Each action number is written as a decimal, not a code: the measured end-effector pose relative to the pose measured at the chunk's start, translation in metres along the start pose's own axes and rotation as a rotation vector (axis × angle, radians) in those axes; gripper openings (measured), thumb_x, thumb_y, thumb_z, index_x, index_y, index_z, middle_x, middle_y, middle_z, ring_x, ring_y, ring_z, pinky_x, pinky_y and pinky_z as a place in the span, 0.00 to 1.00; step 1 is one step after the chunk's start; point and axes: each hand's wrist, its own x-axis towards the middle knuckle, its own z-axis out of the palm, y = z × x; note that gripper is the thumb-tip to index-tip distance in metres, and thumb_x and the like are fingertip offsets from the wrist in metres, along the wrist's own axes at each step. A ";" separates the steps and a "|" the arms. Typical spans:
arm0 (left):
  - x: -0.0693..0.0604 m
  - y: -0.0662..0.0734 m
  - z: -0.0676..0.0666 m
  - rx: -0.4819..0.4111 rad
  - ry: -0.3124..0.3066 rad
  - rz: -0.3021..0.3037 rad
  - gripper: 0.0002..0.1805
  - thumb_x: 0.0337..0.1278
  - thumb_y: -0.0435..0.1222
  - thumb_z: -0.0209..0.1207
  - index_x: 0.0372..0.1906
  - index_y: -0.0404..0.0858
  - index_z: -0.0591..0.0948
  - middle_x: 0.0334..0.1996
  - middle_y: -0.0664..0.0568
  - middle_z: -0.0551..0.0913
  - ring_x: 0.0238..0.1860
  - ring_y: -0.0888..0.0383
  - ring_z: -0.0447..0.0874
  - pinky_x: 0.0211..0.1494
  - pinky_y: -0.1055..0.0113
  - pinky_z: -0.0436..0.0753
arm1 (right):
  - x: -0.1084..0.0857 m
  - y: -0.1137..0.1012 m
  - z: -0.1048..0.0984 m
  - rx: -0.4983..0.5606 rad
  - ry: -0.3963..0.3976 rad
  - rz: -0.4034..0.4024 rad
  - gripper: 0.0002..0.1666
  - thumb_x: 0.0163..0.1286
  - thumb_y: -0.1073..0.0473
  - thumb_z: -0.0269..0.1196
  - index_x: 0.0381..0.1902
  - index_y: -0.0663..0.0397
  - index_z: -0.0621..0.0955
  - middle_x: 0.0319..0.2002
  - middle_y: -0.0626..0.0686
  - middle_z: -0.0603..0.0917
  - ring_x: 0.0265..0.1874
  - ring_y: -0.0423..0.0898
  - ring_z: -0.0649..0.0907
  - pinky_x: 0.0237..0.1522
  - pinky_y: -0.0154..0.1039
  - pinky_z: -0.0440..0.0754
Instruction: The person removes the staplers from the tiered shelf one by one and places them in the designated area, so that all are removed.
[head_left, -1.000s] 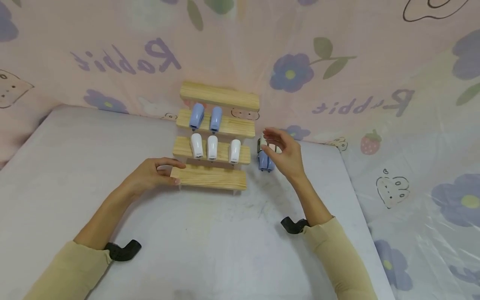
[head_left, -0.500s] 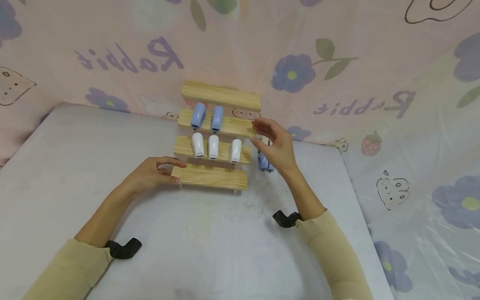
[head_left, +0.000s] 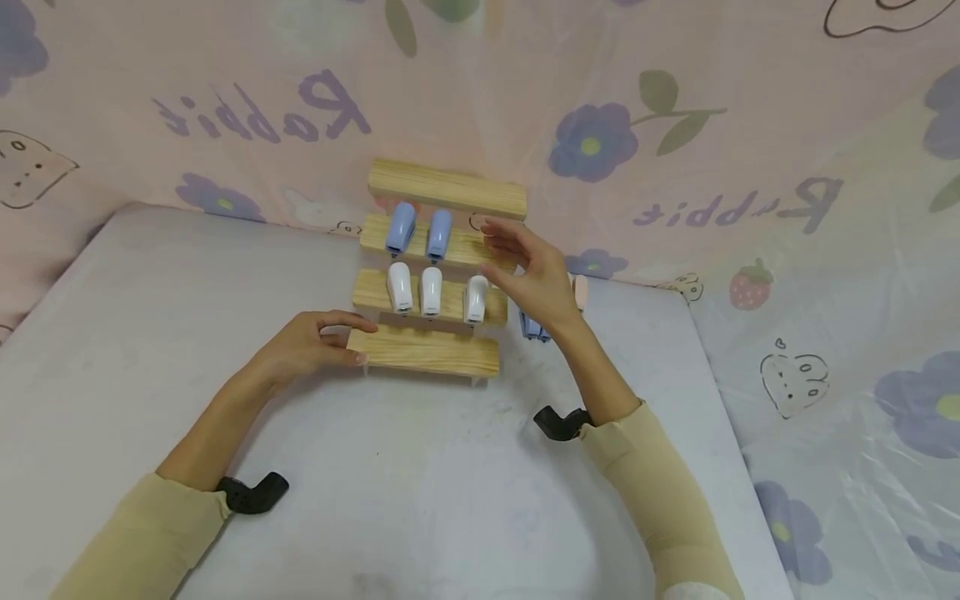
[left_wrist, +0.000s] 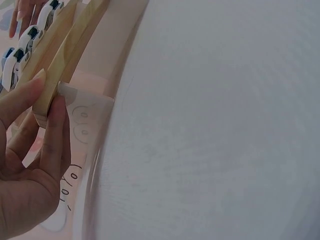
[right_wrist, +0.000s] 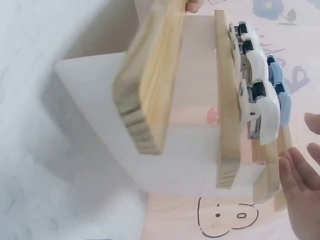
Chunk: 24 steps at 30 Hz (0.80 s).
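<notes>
A stepped wooden rack (head_left: 431,354) stands against the backdrop. My left hand (head_left: 300,350) grips the left end of its lowest board; in the left wrist view thumb and fingers pinch that board. Three white staplers, the rightmost white stapler (head_left: 475,300) apart from the other two, sit on the second board up. On the board above are two blue staplers (head_left: 438,233). My right hand (head_left: 536,279) hovers at the right ends of these two boards, thumb and fingers apart, with nothing seen between them. In the right wrist view, its fingers (right_wrist: 297,170) are near the board ends; contact is unclear.
Right of the rack, more blue staplers (head_left: 534,327) lie on the white table (head_left: 420,492), partly hidden by my right hand and forearm. A peach-coloured item (head_left: 581,292) shows behind the wrist. The top board (head_left: 447,187) is close to the printed cloth backdrop (head_left: 480,100).
My right hand has moved left and up from above the staplers beside the rack to the rack's right end. My left hand keeps its hold on the lowest board.
</notes>
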 end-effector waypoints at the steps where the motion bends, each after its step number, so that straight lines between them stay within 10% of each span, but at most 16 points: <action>1: 0.000 0.000 0.000 -0.004 -0.001 -0.001 0.28 0.49 0.37 0.74 0.58 0.40 0.82 0.68 0.43 0.70 0.49 0.52 0.81 0.54 0.57 0.72 | 0.002 0.000 0.000 0.008 -0.005 0.006 0.32 0.60 0.79 0.66 0.62 0.76 0.72 0.59 0.72 0.76 0.58 0.68 0.76 0.60 0.57 0.73; 12: 0.001 -0.004 0.000 -0.021 -0.009 -0.012 0.29 0.48 0.38 0.75 0.58 0.40 0.81 0.68 0.44 0.70 0.49 0.51 0.80 0.56 0.55 0.71 | 0.018 0.033 0.016 0.090 -0.063 0.091 0.36 0.63 0.73 0.67 0.68 0.67 0.69 0.63 0.68 0.74 0.63 0.59 0.75 0.64 0.47 0.71; 24: 0.000 0.001 -0.001 -0.007 -0.005 -0.004 0.29 0.48 0.37 0.75 0.58 0.40 0.81 0.69 0.44 0.67 0.44 0.54 0.77 0.52 0.60 0.72 | 0.033 0.026 0.024 -0.103 -0.112 0.187 0.40 0.62 0.59 0.73 0.71 0.53 0.70 0.63 0.55 0.78 0.59 0.48 0.80 0.59 0.35 0.75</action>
